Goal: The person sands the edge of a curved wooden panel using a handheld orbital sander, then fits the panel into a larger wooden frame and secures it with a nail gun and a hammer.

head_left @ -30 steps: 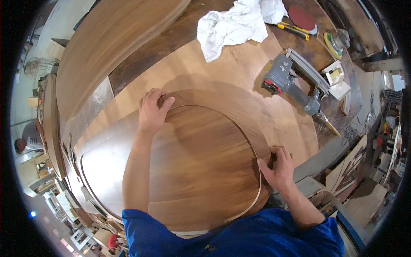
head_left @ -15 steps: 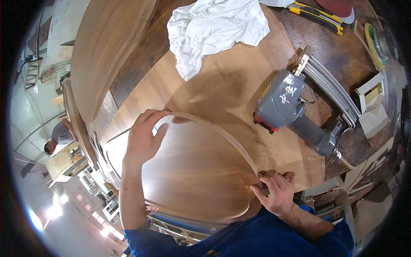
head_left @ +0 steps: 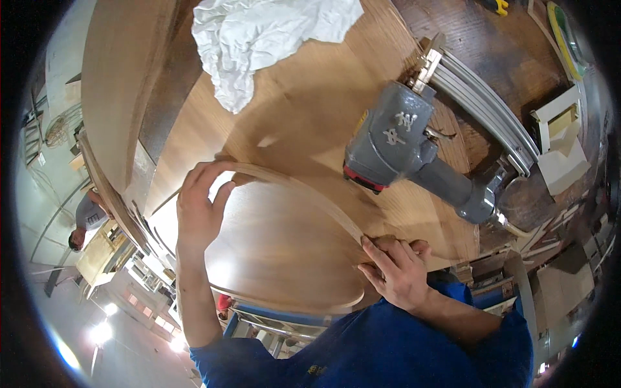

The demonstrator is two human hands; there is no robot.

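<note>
A curved-edged wooden panel [head_left: 278,249] is tilted up in front of me, its glossy face catching the light. My left hand [head_left: 202,204] grips its far left rim, with the fingers over the edge and the thumb on the near side. At the panel's right edge my right hand [head_left: 400,268] is closed, fingers bent and thumb against the rim. What lies inside those fingers is hidden. Beyond the right hand a grey pneumatic nail gun [head_left: 394,139] lies on a larger wooden board [head_left: 291,107]. A crumpled white cloth [head_left: 259,39] rests farther back on that board.
A small opened white box [head_left: 561,142] stands at the right of the bench, near a yellow-green tape roll [head_left: 564,39]. Another curved wooden panel [head_left: 116,84] is at the left. A co-worker [head_left: 87,216] is in the background at far left.
The view has shifted, so the nail gun and cloth appear farther left and higher. My right hand has slid slightly up along the panel's edge; my left hand keeps its grip.
</note>
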